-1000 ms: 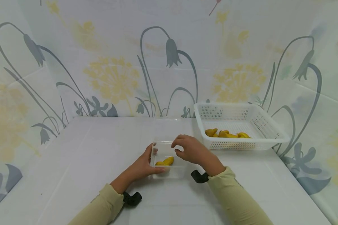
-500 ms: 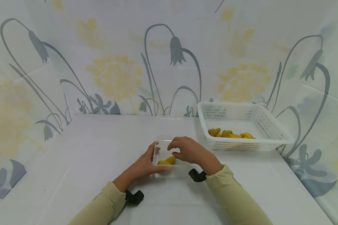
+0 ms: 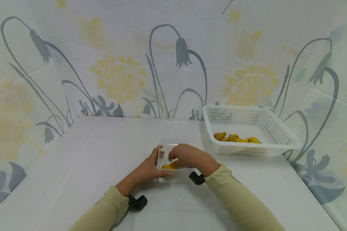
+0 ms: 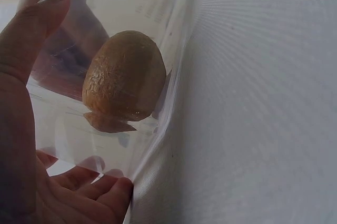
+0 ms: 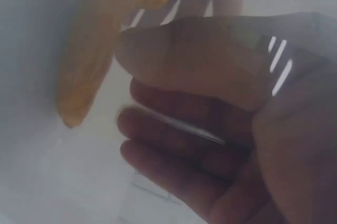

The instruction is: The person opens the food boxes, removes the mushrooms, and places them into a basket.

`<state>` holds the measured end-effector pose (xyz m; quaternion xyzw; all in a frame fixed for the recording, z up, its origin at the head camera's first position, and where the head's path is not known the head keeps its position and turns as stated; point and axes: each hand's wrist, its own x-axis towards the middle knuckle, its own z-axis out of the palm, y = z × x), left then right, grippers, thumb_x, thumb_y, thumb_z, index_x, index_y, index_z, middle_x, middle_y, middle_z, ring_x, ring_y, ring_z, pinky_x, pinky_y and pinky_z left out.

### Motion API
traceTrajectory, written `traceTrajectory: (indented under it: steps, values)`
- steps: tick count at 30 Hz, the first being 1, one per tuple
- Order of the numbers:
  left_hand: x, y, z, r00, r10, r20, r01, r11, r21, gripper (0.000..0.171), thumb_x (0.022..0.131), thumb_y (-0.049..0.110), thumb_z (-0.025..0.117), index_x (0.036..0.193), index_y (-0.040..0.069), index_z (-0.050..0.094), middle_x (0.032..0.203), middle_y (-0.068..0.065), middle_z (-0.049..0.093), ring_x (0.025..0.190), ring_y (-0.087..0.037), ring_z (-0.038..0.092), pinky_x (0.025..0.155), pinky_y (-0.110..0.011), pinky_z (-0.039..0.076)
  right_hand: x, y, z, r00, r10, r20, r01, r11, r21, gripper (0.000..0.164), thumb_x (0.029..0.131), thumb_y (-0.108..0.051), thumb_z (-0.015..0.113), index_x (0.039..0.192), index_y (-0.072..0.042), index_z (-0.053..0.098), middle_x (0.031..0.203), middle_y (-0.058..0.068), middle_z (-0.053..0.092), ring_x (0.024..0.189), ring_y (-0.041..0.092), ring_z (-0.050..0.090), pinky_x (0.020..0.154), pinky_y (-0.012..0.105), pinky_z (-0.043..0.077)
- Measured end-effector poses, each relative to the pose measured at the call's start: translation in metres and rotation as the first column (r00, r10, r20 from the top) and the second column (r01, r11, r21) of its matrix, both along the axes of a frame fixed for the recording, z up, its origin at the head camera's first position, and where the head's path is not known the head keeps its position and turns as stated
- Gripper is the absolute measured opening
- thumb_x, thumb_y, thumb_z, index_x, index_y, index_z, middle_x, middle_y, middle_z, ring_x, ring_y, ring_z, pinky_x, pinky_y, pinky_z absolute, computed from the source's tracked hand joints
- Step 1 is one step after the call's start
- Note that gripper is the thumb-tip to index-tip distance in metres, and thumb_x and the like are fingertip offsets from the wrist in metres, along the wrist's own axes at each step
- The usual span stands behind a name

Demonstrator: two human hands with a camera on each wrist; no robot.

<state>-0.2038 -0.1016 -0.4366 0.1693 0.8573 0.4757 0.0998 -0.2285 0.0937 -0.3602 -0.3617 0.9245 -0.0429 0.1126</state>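
A clear plastic box (image 3: 166, 149) stands at the middle of the table in the head view. My left hand (image 3: 146, 170) grips its left side, thumb along the front and fingers behind. Inside lies a yellow, knobby piece resembling ginger root (image 3: 169, 166); through the wall in the left wrist view, this ginger (image 4: 125, 77) looks brown and rounded. My right hand (image 3: 189, 156) is at the right of the box's opening, partly hiding the ginger. In the right wrist view its fingers (image 5: 168, 129) bend loosely, apart from the ginger, with nothing visible between them.
A white perforated basket (image 3: 254, 146) stands at the back right, with several yellow pieces (image 3: 237, 138) along its near side. Behind the white table (image 3: 104, 144) hangs a flower-patterned cloth (image 3: 173, 89).
My right hand has moved left and lower into the box, covering more of the ginger. My left hand keeps its grip on the box. The head view has shifted slightly.
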Motion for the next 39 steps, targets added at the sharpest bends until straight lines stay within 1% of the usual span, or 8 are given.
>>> traceTrajectory:
  steps: [8, 12, 16, 21, 26, 34, 36, 39]
  values:
    - [0.001, 0.000, 0.002, 1.000, -0.001, 0.000, 0.001, 1.000, 0.004, 0.111, 0.073, 0.045, 0.082, 0.155, 0.022, 0.011, 0.153, -0.006, 0.038, 0.141, -0.030, 0.038, 0.111, -0.054, 0.035, -0.005, -0.005, -0.006, 1.000, -0.002, 0.004, 0.002, 0.996, 0.088, 0.014, 0.089, -0.023, 0.071, 0.103, -0.020, 0.075, 0.098, -0.007, 0.072, 0.089, 0.010, 0.062, 0.088, 0.028, 0.053]
    - [0.000, 0.000, 0.002, 1.000, -0.003, -0.002, 0.003, 1.000, 0.009, 0.110, 0.074, 0.044, 0.082, 0.155, 0.022, 0.012, 0.153, -0.007, 0.038, 0.141, -0.030, 0.038, 0.111, -0.053, 0.036, -0.006, -0.007, -0.010, 1.000, -0.002, -0.003, 0.002, 0.995, 0.098, 0.013, 0.090, -0.022, 0.070, 0.102, -0.020, 0.075, 0.097, -0.008, 0.072, 0.086, 0.009, 0.061, 0.086, 0.028, 0.053]
    - [0.000, 0.000, 0.001, 1.000, -0.007, -0.004, 0.007, 1.000, 0.010, 0.112, 0.073, 0.048, 0.082, 0.155, 0.021, 0.012, 0.153, -0.007, 0.038, 0.141, -0.030, 0.038, 0.111, -0.053, 0.036, -0.005, -0.007, -0.012, 1.000, 0.013, -0.015, -0.011, 0.995, 0.102, 0.013, 0.091, -0.023, 0.068, 0.101, -0.021, 0.076, 0.094, -0.008, 0.072, 0.083, 0.009, 0.062, 0.084, 0.027, 0.054]
    - [0.000, 0.000, 0.001, 1.000, -0.007, -0.009, 0.007, 1.000, 0.016, 0.113, 0.073, 0.048, 0.082, 0.156, 0.020, 0.011, 0.153, -0.008, 0.038, 0.142, -0.030, 0.037, 0.111, -0.053, 0.036, -0.004, -0.008, -0.010, 0.999, 0.024, -0.039, -0.020, 0.993, 0.117, 0.012, 0.091, -0.022, 0.068, 0.100, -0.021, 0.076, 0.093, -0.008, 0.072, 0.084, 0.009, 0.063, 0.084, 0.027, 0.054]
    - [0.000, 0.000, 0.000, 1.000, -0.013, -0.001, 0.013, 1.000, 0.018, 0.112, 0.073, 0.046, 0.083, 0.156, 0.021, 0.011, 0.153, -0.008, 0.037, 0.142, -0.030, 0.036, 0.112, -0.053, 0.035, -0.002, -0.008, -0.008, 0.999, 0.014, -0.033, -0.009, 0.991, 0.134, 0.012, 0.092, -0.022, 0.067, 0.100, -0.021, 0.076, 0.094, -0.008, 0.072, 0.084, 0.010, 0.062, 0.086, 0.028, 0.054]
    - [0.001, 0.001, -0.001, 1.000, -0.009, 0.014, 0.008, 1.000, 0.016, 0.112, 0.073, 0.048, 0.082, 0.155, 0.022, 0.011, 0.154, -0.009, 0.037, 0.142, -0.033, 0.036, 0.112, -0.053, 0.035, -0.003, -0.005, -0.005, 0.998, 0.044, -0.052, -0.039, 0.994, 0.102, 0.009, 0.090, -0.021, 0.069, 0.098, -0.019, 0.072, 0.088, -0.008, 0.069, 0.078, 0.009, 0.057, 0.081, 0.026, 0.052]
    - [0.001, 0.001, -0.001, 1.000, -0.001, 0.020, 0.001, 1.000, 0.013, 0.112, 0.073, 0.050, 0.081, 0.156, 0.023, 0.010, 0.154, -0.008, 0.036, 0.141, -0.035, 0.036, 0.112, -0.053, 0.035, -0.003, -0.004, -0.004, 0.998, 0.036, -0.050, -0.032, 0.996, 0.078, 0.010, 0.088, -0.018, 0.071, 0.098, -0.018, 0.072, 0.087, -0.009, 0.068, 0.078, 0.010, 0.056, 0.081, 0.026, 0.052]
    - [0.002, 0.001, 0.000, 1.000, 0.006, 0.017, -0.006, 1.000, 0.012, 0.113, 0.072, 0.052, 0.081, 0.156, 0.023, 0.011, 0.154, -0.008, 0.037, 0.141, -0.036, 0.037, 0.112, -0.054, 0.035, -0.003, -0.001, 0.000, 0.999, 0.015, -0.047, -0.013, 0.999, 0.047, 0.016, 0.084, -0.014, 0.072, 0.100, -0.018, 0.072, 0.091, -0.009, 0.068, 0.080, 0.010, 0.056, 0.082, 0.026, 0.051]
